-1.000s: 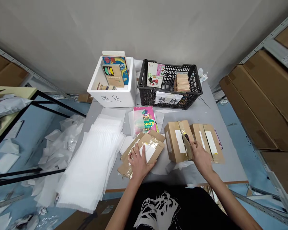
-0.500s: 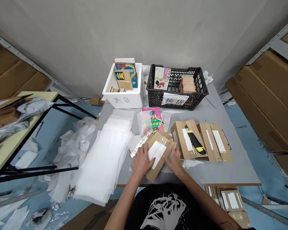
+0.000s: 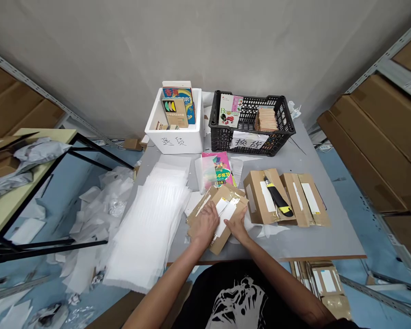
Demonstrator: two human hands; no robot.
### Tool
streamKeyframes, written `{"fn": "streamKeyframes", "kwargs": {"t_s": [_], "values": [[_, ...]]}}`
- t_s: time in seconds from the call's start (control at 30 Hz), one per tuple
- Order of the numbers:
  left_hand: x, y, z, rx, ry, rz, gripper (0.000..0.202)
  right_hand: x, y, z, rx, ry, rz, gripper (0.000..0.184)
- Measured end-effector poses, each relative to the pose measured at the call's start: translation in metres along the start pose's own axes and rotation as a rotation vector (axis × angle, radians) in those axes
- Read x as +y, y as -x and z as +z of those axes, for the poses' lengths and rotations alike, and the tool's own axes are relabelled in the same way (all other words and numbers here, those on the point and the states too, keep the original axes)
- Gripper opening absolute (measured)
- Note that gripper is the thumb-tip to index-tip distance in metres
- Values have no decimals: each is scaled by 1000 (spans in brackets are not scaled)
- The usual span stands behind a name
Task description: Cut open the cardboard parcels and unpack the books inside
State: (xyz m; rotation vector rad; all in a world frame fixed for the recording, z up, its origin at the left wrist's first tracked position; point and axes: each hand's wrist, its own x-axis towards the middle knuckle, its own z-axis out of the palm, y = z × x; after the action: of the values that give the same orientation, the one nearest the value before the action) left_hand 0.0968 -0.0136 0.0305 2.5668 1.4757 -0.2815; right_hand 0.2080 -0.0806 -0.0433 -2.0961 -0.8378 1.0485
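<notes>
A flat cardboard parcel (image 3: 239, 203) with a white label and clear tape lies tilted near the table's front edge, another piece of cardboard (image 3: 200, 208) under its left side. My left hand (image 3: 206, 225) rests on the parcel's left part, fingers bent together at the label's edge; whether they pinch the label I cannot tell. Gripping the right edge is my right hand (image 3: 237, 225), thumb on top and the other fingers mostly hidden. Just beyond the parcel, a pink book (image 3: 215, 167) lies in translucent wrap. A black and yellow utility knife (image 3: 278, 197) sits on a cardboard box (image 3: 256, 185) to the right.
White foam sheets (image 3: 147, 224) cover the table's left side and overhang the front. At the back stand a white foam box (image 3: 178, 142) and a black crate (image 3: 219, 145), both holding books. Another taped box (image 3: 320, 208) stands right. Discarded wrap (image 3: 113, 201) litters the floor.
My left hand has shifted right across the parcel, over the label's left part. The right hand has slid slightly left and down along the edge. The whole view has shifted a little.
</notes>
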Motion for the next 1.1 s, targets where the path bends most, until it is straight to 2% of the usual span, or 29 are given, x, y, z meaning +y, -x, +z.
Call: {"fn": "streamKeyframes", "kwargs": {"t_s": [0.17, 0.3, 0.37, 0.47, 0.57, 0.73, 0.87, 1.1], "values": [[-6, -3, -9, -36, 1, 114, 52, 5, -4, 1, -17, -63, 30, 119], [-40, -16, -32, -159, 166, 125, 54, 3, -4, -5, -41, -70, 46, 121], [-61, -23, -42, -221, 290, 117, 48, -2, -3, -9, -66, -57, 78, 123], [-78, -25, -48, -215, 391, 84, 40, -17, 0, -11, -34, 14, 136, 126], [-74, -14, -48, -161, 389, 22, 38, -38, 3, -9, 61, 139, 148, 128], [-55, 10, -53, -110, 344, -43, 37, -63, 2, -6, 140, 282, 47, 121], [-52, 15, -57, -79, 297, -164, 37, -66, -6, -8, 12, 273, 3, 100], [-55, 15, -52, -75, 267, -225, 38, -56, -21, -31, -221, 105, -47, 95]]}}
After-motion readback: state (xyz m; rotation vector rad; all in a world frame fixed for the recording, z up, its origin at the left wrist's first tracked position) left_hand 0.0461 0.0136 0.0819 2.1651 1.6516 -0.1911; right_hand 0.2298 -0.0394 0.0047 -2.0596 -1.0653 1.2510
